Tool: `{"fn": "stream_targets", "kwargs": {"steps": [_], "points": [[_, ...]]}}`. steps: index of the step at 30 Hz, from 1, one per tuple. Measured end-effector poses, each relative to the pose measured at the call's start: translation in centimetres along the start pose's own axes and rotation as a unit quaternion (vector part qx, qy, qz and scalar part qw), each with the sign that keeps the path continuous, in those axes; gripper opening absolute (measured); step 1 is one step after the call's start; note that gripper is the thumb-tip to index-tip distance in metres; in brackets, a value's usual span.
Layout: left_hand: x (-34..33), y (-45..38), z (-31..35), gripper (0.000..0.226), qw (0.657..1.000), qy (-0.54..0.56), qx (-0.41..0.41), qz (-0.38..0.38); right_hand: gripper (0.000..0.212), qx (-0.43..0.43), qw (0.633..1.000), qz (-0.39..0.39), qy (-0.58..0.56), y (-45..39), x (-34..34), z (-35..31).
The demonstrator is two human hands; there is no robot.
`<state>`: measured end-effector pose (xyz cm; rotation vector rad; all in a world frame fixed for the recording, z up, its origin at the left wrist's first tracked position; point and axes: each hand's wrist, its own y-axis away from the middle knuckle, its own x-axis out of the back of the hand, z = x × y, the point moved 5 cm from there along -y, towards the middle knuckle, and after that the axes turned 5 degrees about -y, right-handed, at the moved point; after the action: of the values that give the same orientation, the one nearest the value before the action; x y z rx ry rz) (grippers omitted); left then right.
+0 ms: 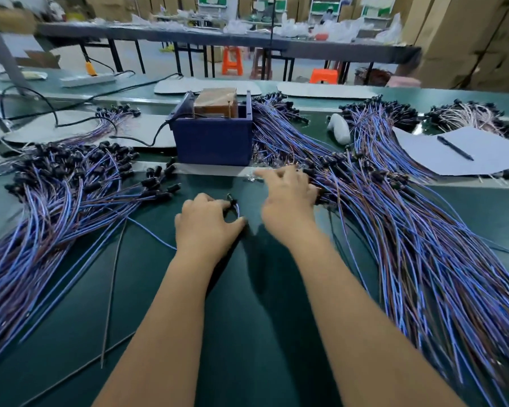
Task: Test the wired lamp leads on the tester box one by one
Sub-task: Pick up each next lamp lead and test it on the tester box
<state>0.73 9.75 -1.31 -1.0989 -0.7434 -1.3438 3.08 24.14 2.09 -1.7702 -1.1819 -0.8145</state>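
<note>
A dark blue tester box (pixel 213 142) with a brown block inside stands at the centre back of the green table (pixel 247 318). In front of it, my left hand (pixel 206 221) pinches one lamp lead (pixel 232 202) by its black socket, the blue wire looping under the fingers. My right hand (pixel 288 192) reaches, fingers spread and blurred, into the big pile of blue and brown leads (pixel 409 230) on the right; whether it grips one is hidden. Another large pile of leads (pixel 65 195) lies on the left.
More lead bundles (pixel 376 116) lie at the back right, beside a white object (pixel 340 129). A sheet of paper (pixel 482 151) with a pen (pixel 454 147) sits at the right. A black cable (pixel 147 139) runs from the box leftward. A power strip (pixel 87 80) lies far left.
</note>
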Motion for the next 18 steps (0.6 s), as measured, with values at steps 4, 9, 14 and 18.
{"fn": "stream_targets", "kwargs": {"steps": [4,9,14,18], "points": [[0.5,-0.4,-0.9,0.025,0.995,0.065,-0.066,-0.026,0.037,0.093,0.994,-0.035,0.04,1.7,-4.6,-2.9],[0.9,-0.3,-0.9,0.028,0.996,0.051,-0.067,0.007,0.025,0.065,0.998,0.004,0.027,1.5,-3.7,-1.2],[2.6,1.7,3.2,0.016,0.952,0.155,-0.209,0.159,0.021,0.026,0.996,0.069,0.042,1.6,-2.5,-0.7],[1.7,1.8,3.3,0.023,0.942,0.283,-0.159,0.087,0.02,-0.123,0.944,0.167,-0.255,1.8,-1.1,1.8]]}}
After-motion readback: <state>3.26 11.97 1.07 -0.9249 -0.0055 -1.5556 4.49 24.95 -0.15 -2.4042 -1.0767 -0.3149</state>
